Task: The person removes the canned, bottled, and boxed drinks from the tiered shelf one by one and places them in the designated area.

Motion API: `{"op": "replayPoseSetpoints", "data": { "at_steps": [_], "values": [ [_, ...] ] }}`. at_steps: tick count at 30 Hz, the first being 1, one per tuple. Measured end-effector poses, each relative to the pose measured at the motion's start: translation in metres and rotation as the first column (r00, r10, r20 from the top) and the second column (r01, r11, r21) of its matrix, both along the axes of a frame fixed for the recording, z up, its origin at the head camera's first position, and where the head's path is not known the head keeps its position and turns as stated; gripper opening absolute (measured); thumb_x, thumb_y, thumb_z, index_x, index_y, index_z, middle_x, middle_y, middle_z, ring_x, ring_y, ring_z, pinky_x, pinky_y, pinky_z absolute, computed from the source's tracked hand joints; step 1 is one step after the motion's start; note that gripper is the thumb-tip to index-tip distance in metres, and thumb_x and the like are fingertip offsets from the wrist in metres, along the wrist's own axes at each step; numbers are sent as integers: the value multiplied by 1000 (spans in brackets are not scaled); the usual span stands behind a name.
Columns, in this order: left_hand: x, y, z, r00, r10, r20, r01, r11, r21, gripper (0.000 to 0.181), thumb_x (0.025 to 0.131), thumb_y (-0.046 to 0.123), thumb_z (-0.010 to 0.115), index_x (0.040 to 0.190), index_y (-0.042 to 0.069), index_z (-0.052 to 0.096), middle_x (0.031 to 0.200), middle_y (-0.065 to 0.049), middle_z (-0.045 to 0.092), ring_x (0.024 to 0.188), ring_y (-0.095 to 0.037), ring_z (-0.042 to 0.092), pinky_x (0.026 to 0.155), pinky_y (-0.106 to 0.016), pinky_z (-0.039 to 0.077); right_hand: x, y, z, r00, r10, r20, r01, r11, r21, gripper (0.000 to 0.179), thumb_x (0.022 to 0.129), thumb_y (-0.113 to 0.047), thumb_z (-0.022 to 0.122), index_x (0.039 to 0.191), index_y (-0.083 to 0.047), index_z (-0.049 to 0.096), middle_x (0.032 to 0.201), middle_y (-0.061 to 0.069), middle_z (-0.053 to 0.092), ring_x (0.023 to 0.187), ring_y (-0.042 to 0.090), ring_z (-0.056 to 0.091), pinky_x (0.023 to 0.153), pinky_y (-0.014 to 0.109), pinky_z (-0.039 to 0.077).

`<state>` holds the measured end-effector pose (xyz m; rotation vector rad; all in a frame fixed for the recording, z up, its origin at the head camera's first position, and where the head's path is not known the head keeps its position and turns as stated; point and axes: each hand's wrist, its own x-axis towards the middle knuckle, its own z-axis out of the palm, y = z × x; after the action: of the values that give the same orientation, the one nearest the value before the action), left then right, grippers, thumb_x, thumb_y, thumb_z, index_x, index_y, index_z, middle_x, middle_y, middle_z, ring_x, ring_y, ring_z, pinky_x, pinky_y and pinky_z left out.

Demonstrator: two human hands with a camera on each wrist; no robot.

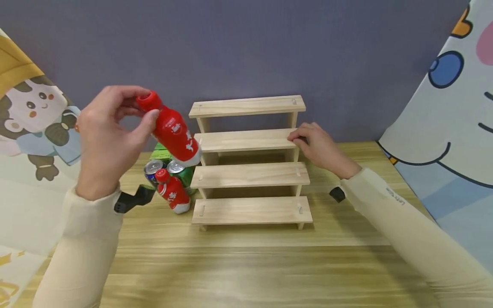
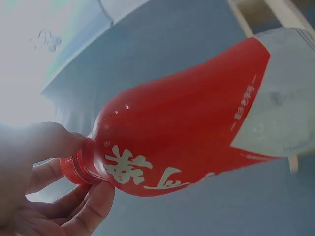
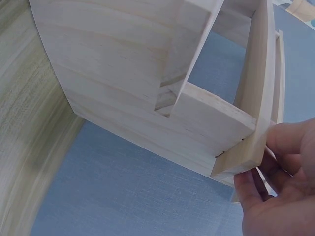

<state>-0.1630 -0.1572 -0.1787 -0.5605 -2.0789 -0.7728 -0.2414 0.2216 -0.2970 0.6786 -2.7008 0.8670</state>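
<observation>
My left hand (image 1: 104,139) holds a red plastic bottle (image 1: 175,132) by its capped neck, in the air left of a stepped wooden shelf rack (image 1: 250,175). In the left wrist view, white characters show on the bottle's red label (image 2: 167,118), and its base is pale. The bottle tilts, with its base pointing down and right. My right hand (image 1: 321,147) grips the right end of the second board from the top; the right wrist view shows thumb and fingers around that board end (image 3: 246,152).
Left of the rack, a second red bottle (image 1: 173,192) stands on the wood-grain table (image 1: 246,269). Behind it are a blue can (image 1: 151,169), a green can (image 1: 186,173) and green packaging (image 1: 160,153). A grey-blue panel (image 1: 246,51) rises behind, with cartoon-printed panels at both sides.
</observation>
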Motion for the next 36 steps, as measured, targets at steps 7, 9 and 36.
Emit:
{"op": "replayPoseSetpoints", "data": {
  "at_steps": [7,9,36],
  "values": [
    [12,-48,-5,996,90,-13,-88,987,132,29,81,-1,69,109,-1,67,104,-5,65,80,-1,57,80,-14,46,0,4,-1,1000,-8,-4,8,1000,4,19,95,-7,56,111,-7,67,102,4,59,86,21,43,71,38,35],
    [15,-63,-8,991,131,12,-131,981,145,30,81,0,69,110,0,68,105,-1,64,81,0,56,82,-14,46,1,5,-1,1000,-8,-6,8,1000,4,19,95,-8,56,111,-7,67,102,4,59,86,21,43,70,38,35],
    [-10,-105,-148,921,140,365,-86,984,-159,30,77,-9,71,104,-5,60,101,-16,57,81,-35,63,69,4,31,4,13,2,1000,-18,-9,18,1000,5,19,95,-8,56,111,-8,67,99,3,58,82,20,42,69,37,35]
  ]
}}
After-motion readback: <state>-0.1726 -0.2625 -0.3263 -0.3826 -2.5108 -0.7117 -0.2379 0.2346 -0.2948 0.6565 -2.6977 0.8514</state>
